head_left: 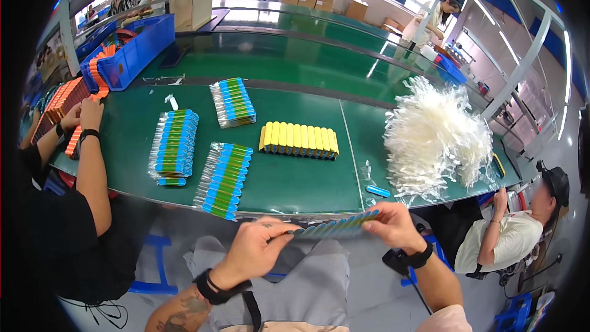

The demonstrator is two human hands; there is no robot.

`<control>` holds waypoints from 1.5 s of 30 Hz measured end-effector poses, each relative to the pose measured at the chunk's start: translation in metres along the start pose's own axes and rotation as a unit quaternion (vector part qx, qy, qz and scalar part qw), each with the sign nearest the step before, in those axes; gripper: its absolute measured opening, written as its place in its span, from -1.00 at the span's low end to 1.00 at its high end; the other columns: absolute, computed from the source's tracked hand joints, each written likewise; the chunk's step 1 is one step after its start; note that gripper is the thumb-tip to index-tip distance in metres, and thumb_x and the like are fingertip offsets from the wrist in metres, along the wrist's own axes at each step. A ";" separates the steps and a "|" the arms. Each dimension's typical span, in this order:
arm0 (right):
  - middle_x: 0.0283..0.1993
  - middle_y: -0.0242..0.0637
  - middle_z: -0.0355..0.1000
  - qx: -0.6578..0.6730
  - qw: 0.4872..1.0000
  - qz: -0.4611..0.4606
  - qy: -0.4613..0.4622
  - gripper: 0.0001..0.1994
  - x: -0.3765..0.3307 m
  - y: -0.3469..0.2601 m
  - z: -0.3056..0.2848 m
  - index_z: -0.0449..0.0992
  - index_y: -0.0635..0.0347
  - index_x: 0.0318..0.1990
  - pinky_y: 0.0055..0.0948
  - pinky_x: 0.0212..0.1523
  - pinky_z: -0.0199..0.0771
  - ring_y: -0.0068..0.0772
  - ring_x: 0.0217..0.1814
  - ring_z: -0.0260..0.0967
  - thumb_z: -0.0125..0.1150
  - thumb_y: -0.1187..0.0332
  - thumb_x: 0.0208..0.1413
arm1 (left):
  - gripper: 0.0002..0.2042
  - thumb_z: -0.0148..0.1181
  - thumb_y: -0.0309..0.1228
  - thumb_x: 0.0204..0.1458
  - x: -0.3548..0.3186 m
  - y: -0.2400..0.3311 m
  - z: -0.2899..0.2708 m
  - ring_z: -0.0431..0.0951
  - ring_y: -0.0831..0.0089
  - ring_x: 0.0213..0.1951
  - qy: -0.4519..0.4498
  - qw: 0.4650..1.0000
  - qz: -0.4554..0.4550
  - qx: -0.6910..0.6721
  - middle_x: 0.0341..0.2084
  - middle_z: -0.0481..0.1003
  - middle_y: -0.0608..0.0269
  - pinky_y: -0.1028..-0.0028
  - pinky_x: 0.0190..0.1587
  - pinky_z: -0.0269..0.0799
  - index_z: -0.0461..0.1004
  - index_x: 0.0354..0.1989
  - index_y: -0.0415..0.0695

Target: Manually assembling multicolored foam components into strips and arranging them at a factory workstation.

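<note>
A strip of narrow round-ended pieces (335, 227), joined side by side and slightly blurred, stretches in the air between my hands, just off the table's near edge. My left hand (251, 251) pinches its left end between thumb and fingers. At its right end my right hand (396, 226) grips it the same way. Beyond them on the table lies a row of blue-and-green pieces (226, 181) in clear film. Farther back stand a yellow-topped block of pieces (299, 139), a taller blue-and-green stack (174, 144) and a smaller stack (233, 103).
A big heap of white translucent strips (430, 138) covers the right of the green table (307, 187), beside a single blue piece (377, 191). On the left, a co-worker's hands (83, 114) handle orange strips near a blue bin (138, 52). Another person (513, 233) sits at the right.
</note>
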State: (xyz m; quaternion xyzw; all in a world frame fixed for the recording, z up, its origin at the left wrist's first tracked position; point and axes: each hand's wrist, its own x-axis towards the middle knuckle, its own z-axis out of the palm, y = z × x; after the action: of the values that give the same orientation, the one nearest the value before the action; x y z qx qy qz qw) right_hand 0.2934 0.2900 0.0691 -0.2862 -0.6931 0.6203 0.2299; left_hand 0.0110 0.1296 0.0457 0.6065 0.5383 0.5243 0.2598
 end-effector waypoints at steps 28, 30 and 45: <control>-0.21 -0.24 0.58 -0.593 0.780 -0.180 0.086 -0.84 0.052 0.009 -0.034 0.54 0.17 -0.19 -0.12 -0.22 0.49 -0.05 -0.19 0.52 0.33 0.35 0.12 | -0.70 -0.05 -0.60 0.04 0.075 -0.051 0.020 0.64 0.17 -0.20 0.065 0.997 0.030 0.006 -0.27 0.61 -0.09 0.33 -0.05 0.52 0.57 -0.12 -0.36; -0.29 -0.25 0.58 -0.597 0.784 -0.158 0.058 -0.86 0.066 -0.011 -0.022 0.54 0.15 -0.23 -0.15 -0.29 0.50 -0.07 -0.28 0.53 0.33 0.34 0.13 | -0.71 -0.07 -0.60 0.07 0.073 -0.056 0.020 0.63 0.24 -0.19 0.093 0.994 -0.009 -0.050 -0.28 0.61 -0.05 0.36 -0.04 0.52 0.56 -0.11 -0.38; -0.61 -0.18 0.46 -0.624 0.685 -0.304 -0.221 -0.89 0.154 -0.029 0.104 0.52 0.14 -0.59 -0.14 -0.52 0.46 -0.06 -0.54 0.49 0.24 0.32 -0.21 | -0.69 -0.11 -0.47 0.23 0.071 -0.061 0.016 0.59 0.22 -0.05 0.180 0.971 -0.052 -0.145 -0.12 0.58 -0.04 0.35 0.07 0.45 0.52 -0.02 -0.37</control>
State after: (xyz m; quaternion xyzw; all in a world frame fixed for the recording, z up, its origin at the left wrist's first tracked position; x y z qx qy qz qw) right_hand 0.1076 0.3170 0.0797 0.0087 -0.9998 -0.0140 0.0141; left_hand -0.0065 0.2171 0.0119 0.4290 0.5250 0.6835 0.2704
